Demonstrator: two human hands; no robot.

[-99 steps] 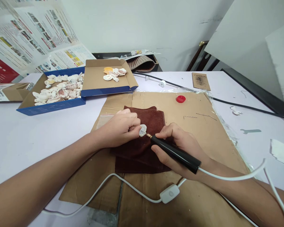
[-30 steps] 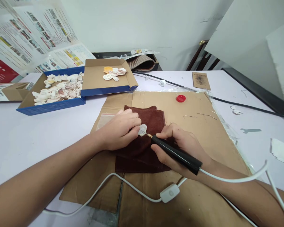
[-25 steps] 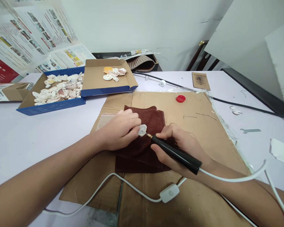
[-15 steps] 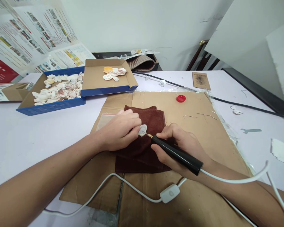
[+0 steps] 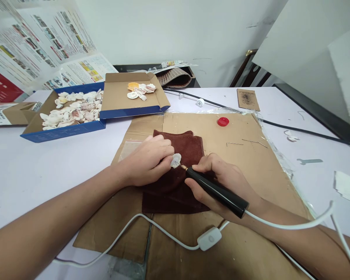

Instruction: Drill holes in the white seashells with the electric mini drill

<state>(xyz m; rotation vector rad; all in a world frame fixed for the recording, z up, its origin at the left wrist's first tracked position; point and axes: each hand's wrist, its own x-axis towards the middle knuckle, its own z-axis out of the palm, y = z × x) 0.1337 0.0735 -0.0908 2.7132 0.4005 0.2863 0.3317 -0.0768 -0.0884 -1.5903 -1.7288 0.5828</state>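
Note:
My left hand (image 5: 153,158) is closed on a small white seashell (image 5: 176,160), whose right part shows past my thumb. Both rest over a folded dark brown cloth (image 5: 181,142). In my right hand (image 5: 218,175) is a black pen-shaped electric drill (image 5: 218,192), gripped between thumb and fingers. Its brass collet and thin bit point left, with the tip at the shell's face. Whether the bit has gone into the shell I cannot tell. A white cord runs from the drill's rear over my right forearm.
Cardboard (image 5: 221,140) lies under the cloth. An inline switch (image 5: 209,238) sits on the white cord in front. A blue box (image 5: 67,132) of seashells stands at left, with several shells on its lid (image 5: 116,93). A red cap (image 5: 223,121), hex keys (image 5: 235,144) and a wrench (image 5: 309,161) lie right.
The drill's rear end has shifted very slightly left and down with my right hand. My left hand and the seashell stay in place.

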